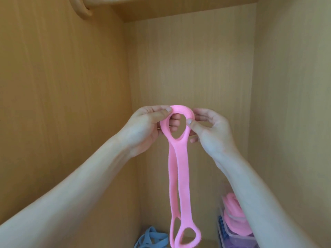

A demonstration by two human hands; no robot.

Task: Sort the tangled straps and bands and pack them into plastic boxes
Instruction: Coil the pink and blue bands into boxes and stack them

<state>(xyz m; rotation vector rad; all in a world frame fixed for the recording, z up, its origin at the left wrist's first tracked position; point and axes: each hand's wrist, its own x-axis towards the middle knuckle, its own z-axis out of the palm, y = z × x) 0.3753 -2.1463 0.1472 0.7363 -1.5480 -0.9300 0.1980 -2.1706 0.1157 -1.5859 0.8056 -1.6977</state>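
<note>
Both hands hold the pink band (pixel 180 169) up by its top loop: the left hand (pixel 143 127) pinches the left side, the right hand (pixel 209 129) pinches the right side. The rest hangs below the grip, above blue bands (pixel 152 238) and a plastic box (pixel 232 235).

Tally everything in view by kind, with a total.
Hands: 2 (left hand, right hand)
Pink band, held by both: 1
Blue tangle: 1
Box: 1
Pink bundle in it: 1
Total: 6
</note>
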